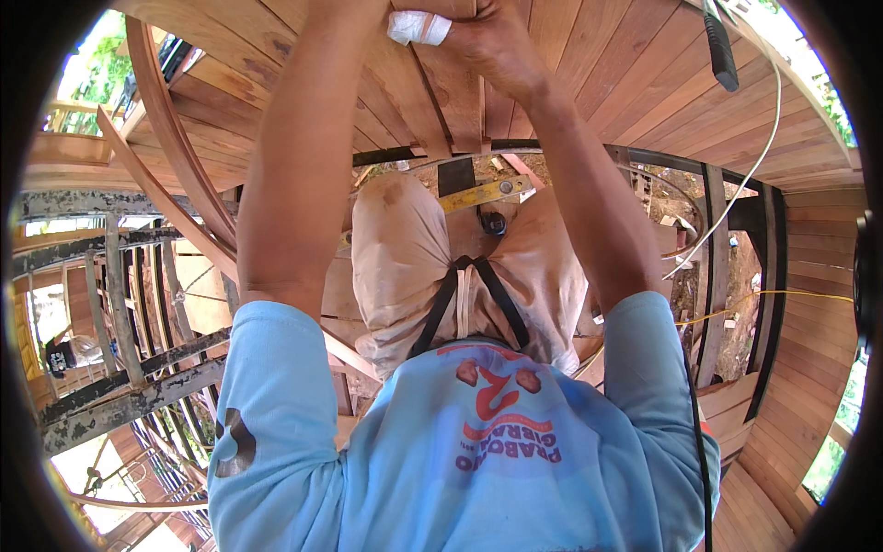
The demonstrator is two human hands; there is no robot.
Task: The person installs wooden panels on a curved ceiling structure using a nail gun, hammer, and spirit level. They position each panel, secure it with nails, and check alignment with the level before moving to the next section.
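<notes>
At the top edge, my right hand (pixel 501 55) is closed on a wooden board (pixel 441 7). Its thumb, wrapped in a white bandage (pixel 418 28), lies across toward my left forearm; the fingertips are partly cut off by the picture's edge. My left forearm (pixel 299 156) reaches up beside it, and the left hand lies beyond the edge, out of sight. Below my right hand, narrow wooden planks (pixel 451 97) run side by side, with uneven ends over a dark curved metal frame (pixel 515 145).
Bent wooden strips (pixel 175 129) curve along the left, near a black metal frame (pixel 129 396). Below my knees are a yellow spirit level (pixel 483 194) and a round black object (pixel 494 223). A white cable (pixel 773 120) hangs at the right, by a black-handled tool (pixel 722 55).
</notes>
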